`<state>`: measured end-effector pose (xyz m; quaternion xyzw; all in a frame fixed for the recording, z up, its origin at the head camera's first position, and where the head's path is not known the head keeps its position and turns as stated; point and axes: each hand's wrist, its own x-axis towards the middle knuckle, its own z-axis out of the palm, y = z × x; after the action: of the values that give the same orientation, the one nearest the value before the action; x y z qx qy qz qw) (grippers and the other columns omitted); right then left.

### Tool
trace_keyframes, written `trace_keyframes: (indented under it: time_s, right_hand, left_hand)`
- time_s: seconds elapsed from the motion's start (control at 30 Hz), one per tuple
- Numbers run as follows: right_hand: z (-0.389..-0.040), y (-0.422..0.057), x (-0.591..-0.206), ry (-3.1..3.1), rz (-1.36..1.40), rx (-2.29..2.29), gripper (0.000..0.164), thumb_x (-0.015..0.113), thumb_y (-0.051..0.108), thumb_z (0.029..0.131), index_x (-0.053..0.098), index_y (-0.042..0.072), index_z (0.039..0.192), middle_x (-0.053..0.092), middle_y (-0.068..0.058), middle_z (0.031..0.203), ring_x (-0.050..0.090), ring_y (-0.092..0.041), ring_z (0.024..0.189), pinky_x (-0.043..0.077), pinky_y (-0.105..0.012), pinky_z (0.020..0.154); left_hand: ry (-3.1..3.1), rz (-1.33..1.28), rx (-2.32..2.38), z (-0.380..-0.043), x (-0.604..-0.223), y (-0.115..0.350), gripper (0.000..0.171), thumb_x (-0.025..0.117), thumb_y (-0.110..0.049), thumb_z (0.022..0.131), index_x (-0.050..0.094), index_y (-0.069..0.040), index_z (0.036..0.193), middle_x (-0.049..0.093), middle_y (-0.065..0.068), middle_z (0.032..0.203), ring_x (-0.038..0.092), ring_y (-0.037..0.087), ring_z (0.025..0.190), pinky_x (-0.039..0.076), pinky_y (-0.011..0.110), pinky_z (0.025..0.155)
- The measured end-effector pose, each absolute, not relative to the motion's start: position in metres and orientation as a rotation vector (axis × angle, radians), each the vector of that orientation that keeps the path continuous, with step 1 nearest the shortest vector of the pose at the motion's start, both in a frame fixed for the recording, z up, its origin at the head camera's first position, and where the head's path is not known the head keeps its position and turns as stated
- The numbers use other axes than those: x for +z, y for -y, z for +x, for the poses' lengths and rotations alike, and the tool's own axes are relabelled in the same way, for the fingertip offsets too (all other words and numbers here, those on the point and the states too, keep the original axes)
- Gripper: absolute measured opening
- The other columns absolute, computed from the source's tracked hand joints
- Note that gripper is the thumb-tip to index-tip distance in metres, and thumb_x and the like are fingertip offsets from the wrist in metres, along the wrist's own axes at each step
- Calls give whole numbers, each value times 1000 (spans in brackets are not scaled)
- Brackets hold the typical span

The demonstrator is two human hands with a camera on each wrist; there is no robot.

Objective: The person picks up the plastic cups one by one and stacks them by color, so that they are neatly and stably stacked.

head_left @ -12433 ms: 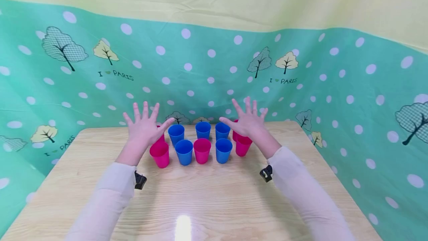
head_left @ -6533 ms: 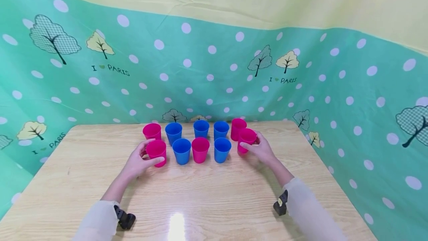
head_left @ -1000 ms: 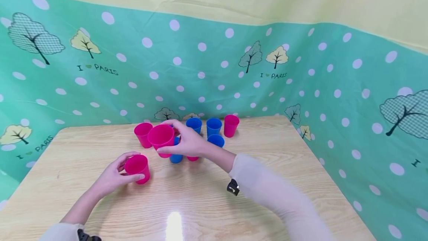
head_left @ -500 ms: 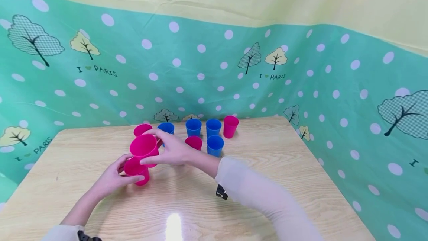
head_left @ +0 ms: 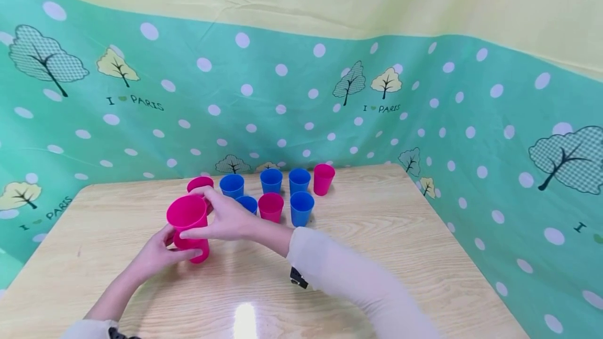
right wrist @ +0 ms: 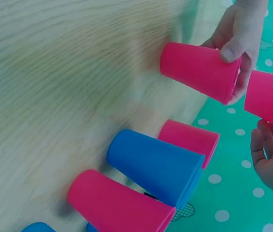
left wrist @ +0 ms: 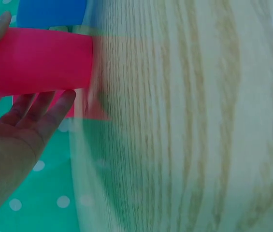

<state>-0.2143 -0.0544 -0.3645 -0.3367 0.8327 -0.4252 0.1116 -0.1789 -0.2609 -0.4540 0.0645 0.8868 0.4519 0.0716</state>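
My left hand (head_left: 153,258) grips an upright pink cup (head_left: 201,253) at the left front of the table, thumb on its near side. Directly above it, my right hand (head_left: 228,219) holds a second pink cup (head_left: 187,214), also upright with its mouth facing up. In the right wrist view a small gap separates the raised cup (right wrist: 271,99) from the rim of the lower cup (right wrist: 199,72). From the head, the raised cup hides much of the lower one. The left wrist view shows fingers and thumb around the lower cup (left wrist: 39,63).
Blue cups (head_left: 302,209) and pink cups (head_left: 270,207) stand in two rows toward the back of the wooden table (head_left: 377,255). Another pink cup (head_left: 200,183) is partly hidden behind my right hand. A polka-dot cloth (head_left: 264,103) hangs behind the table.
My right hand has carried its pink cup left and toward me, from beside the front row to above the left hand's cup. The left hand has stayed nearly still.
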Motion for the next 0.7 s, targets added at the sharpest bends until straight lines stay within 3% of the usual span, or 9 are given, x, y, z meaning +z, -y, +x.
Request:
trace_keyframes:
  time_s: [0.7]
  right_hand:
    - [-214,66,-389,-2494,-907,-1174,74,78,33,74,35,24,134,58,12,111,53,5,95,49,-10,67]
  left_hand:
    - [-2653,264,1417,-178,-456,261,73,74,-28,79,36,-6,138,51,17,128,51,25,109,51,26,75]
